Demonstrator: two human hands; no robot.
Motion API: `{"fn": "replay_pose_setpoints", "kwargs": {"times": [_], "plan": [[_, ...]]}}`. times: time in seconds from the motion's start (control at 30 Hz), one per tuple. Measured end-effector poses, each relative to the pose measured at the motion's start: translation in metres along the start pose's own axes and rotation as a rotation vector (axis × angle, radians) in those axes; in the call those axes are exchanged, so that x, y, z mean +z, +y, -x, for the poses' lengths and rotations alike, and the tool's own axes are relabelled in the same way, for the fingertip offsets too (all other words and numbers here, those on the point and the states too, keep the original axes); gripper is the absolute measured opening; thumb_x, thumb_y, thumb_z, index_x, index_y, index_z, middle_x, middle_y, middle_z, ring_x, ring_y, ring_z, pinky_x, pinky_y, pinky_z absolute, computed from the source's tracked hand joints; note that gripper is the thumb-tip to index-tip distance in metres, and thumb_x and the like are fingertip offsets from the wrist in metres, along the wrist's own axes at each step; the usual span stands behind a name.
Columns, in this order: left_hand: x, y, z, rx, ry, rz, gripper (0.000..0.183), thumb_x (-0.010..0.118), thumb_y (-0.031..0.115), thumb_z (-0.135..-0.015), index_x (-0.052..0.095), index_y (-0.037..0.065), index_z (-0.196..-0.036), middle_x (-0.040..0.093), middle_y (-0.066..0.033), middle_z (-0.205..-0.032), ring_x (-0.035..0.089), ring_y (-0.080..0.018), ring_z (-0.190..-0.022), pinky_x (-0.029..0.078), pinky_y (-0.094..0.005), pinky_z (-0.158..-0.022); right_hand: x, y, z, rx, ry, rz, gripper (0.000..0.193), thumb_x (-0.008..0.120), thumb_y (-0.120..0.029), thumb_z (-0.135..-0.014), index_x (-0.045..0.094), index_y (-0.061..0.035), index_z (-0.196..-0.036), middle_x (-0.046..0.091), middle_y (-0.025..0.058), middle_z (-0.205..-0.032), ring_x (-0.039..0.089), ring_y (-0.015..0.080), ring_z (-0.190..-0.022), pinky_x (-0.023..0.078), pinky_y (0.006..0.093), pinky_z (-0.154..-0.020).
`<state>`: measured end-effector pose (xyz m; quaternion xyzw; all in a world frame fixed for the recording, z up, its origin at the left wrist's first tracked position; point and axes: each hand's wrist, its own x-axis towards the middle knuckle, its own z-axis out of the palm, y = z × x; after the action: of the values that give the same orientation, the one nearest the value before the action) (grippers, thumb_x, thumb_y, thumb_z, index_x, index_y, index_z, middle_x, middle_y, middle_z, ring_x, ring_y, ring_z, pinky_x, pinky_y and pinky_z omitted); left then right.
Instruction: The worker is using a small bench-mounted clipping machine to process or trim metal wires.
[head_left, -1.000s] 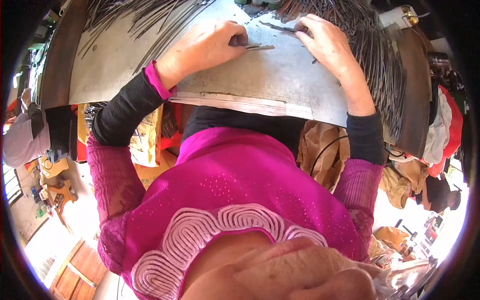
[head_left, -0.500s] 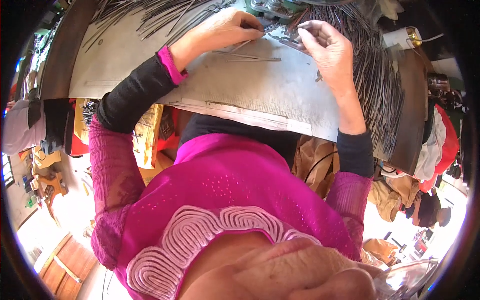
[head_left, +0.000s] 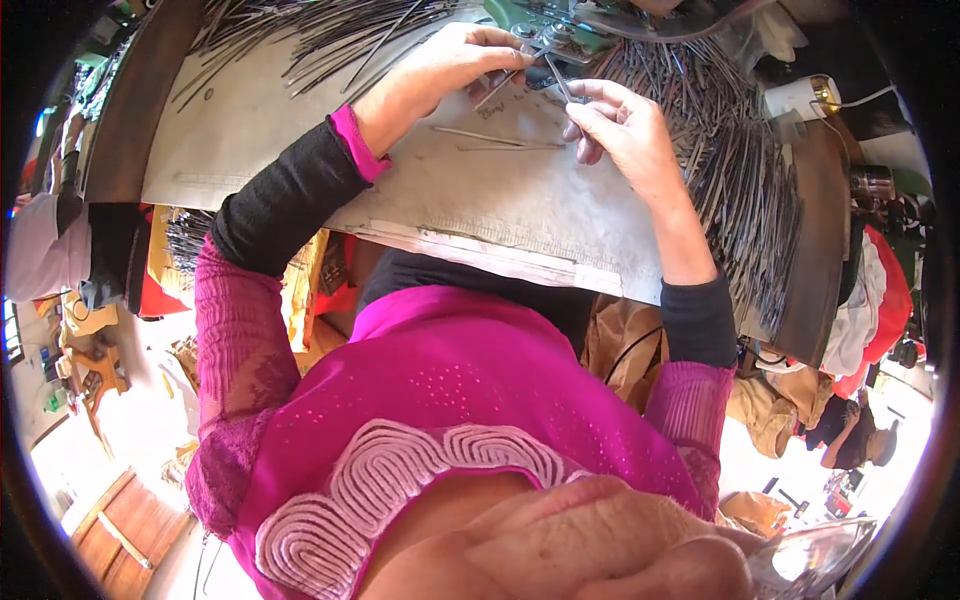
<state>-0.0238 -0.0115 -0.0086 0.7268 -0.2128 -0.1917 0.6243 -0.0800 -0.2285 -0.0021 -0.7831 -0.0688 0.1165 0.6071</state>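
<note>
We are sitting at a pale grey work board (head_left: 480,215) that is lying across a dark wooden bench (head_left: 130,110), in a crowded workshop with cloth and clutter showing on the floor to both sides. Heaps of thin metal rods (head_left: 740,190) are spreading over the far and right parts of the board, and more of them (head_left: 300,40) are fanning out at the far left. At the far edge, in the middle, a green machine with a small metal fitting (head_left: 550,30) is standing. Our left hand (head_left: 440,75) is reaching to it, fingers curled, the tips pinching a thin rod (head_left: 497,90) just beside the fitting. Our right hand (head_left: 625,130) is hovering just to the right and nearer, thumb and forefinger pressing together on another thin rod (head_left: 558,78) that is slanting up toward the fitting; the other fingers are folding loosely. Two loose rods (head_left: 495,140) are lying flat on the bare board between and just near of the hands. Both forearms are wearing black sleeves under a bright pink blouse (head_left: 450,400), which is filling the near part of the view.
</note>
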Motion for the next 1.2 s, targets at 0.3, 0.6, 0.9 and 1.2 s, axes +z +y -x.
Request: {"fn": "replay_pose_setpoints", "kwargs": {"times": [0.3, 0.6, 0.9, 1.2], "plan": [[0.002, -0.004, -0.006, -0.026, 0.028, 0.041, 0.029, 0.059, 0.029, -0.083, 0.063, 0.005, -0.099, 0.062, -0.0016, -0.082, 0.055, -0.0060, -0.067, 0.040, -0.0190, -0.051, -0.005, 0.002, -0.003, -0.032, -0.015, -0.021, 0.029, 0.058, -0.015, -0.085, 0.055, 0.0019, -0.109, 0.061, 0.0059, -0.070, 0.054, 0.0067, -0.051, 0.043, 0.0184, -0.046], [-0.004, 0.004, -0.017, 0.102, 0.022, -0.065, 0.028, 0.059, 0.029, -0.084, 0.065, 0.003, -0.095, 0.061, -0.0015, -0.076, 0.053, -0.0057, -0.061, 0.039, -0.0188, -0.049, -0.009, -0.009, -0.007, -0.061, 0.041, -0.046, 0.028, 0.058, -0.014, -0.085, 0.055, 0.0025, -0.107, 0.060, 0.0057, -0.071, 0.053, 0.0068, -0.051, 0.042, 0.0185, -0.047], [-0.005, 0.005, -0.034, 0.089, 0.007, -0.057, 0.028, 0.056, 0.030, -0.087, 0.062, 0.002, -0.084, 0.055, -0.0003, -0.067, 0.048, -0.0044, -0.055, 0.034, -0.0175, -0.046, -0.018, -0.008, -0.022, -0.043, 0.046, -0.119, 0.028, 0.059, -0.014, -0.084, 0.056, 0.0028, -0.106, 0.061, 0.0066, -0.071, 0.055, 0.0086, -0.052, 0.043, 0.0202, -0.047], [-0.012, 0.007, -0.033, 0.145, 0.001, -0.050, 0.027, 0.054, 0.026, -0.087, 0.060, 0.002, -0.077, 0.049, -0.0003, -0.060, 0.042, -0.0045, -0.050, 0.030, -0.0198, -0.045, -0.015, -0.012, -0.026, 0.000, 0.050, -0.142, 0.030, 0.061, -0.015, -0.082, 0.056, 0.0026, -0.106, 0.061, 0.0065, -0.072, 0.054, 0.0079, -0.052, 0.041, 0.0198, -0.046]]}}
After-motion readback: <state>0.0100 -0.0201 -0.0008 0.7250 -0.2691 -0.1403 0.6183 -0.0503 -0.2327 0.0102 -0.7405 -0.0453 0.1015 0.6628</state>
